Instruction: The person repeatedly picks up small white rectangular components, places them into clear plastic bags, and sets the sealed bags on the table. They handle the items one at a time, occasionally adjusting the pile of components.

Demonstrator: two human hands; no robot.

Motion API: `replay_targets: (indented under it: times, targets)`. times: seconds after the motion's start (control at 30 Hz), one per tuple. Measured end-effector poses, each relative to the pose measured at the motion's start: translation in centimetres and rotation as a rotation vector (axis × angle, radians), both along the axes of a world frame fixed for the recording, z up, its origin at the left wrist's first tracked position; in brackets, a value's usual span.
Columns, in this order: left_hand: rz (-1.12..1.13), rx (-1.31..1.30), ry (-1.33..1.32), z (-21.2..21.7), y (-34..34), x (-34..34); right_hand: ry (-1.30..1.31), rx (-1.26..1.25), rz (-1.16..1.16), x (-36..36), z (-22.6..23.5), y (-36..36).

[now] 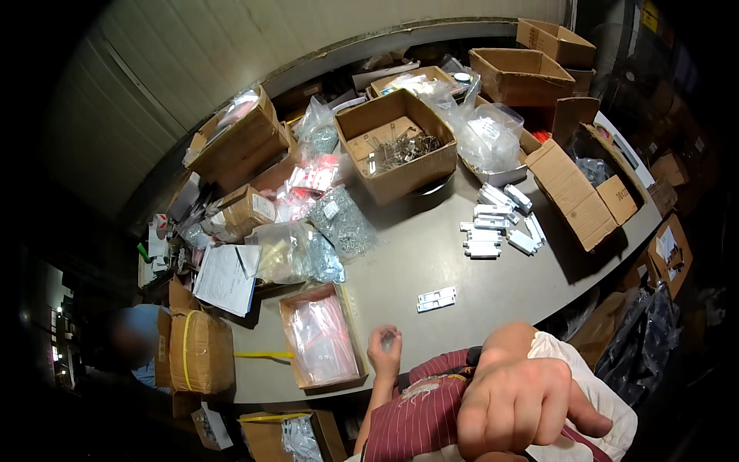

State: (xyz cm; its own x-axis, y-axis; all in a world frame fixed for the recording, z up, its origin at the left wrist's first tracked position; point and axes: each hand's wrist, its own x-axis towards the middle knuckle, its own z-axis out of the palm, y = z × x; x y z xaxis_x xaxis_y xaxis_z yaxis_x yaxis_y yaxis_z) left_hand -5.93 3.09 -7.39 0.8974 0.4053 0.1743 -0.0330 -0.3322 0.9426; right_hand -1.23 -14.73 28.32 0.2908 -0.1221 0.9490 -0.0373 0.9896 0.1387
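Note:
My left hand (384, 350) is by the table's near edge, right of a small carton of clear plastic bags (323, 339). Its fingers are curled, and a small greyish, see-through thing shows between them, too small to name. My right hand (516, 400) is raised close to the camera over my lap, knuckles up and fingers bent toward me, thumb out to the right. Whatever its fingers hold, if anything, is hidden. Beyond the hands, a pair of white-and-silver rectangular fittings (436, 299) lies side by side on the grey table (400, 269). Neither hand touches them.
Several similar fittings (493, 223) are piled farther back. Behind stands an open carton of metal parts (396, 146); another open carton (589, 185) is at right. Bags of small hardware (342, 223) and a clipboard with papers (225, 277) lie left. A person (142, 339) is at far left.

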Motion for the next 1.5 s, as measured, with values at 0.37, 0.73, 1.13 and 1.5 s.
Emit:
replay_targets:
  times: [0.37,0.73,1.13,1.5]
  targets:
    - [-0.016,0.006,0.008,0.4,0.1,0.3,-0.252,0.108,-0.074,1.7,-0.1,0.5]
    - [-0.004,0.041,-0.005,-0.1,-0.1,-0.1,-0.141,0.403,0.019,2.1,1.5,3.2]
    - [0.005,0.014,0.069,-1.2,0.1,0.1,-0.136,-0.813,-0.460,5.5,1.1,-0.2]
    - [-0.012,0.163,0.043,-0.3,0.5,0.5,-0.396,-0.728,-1.308,2.6,8.1,5.9]
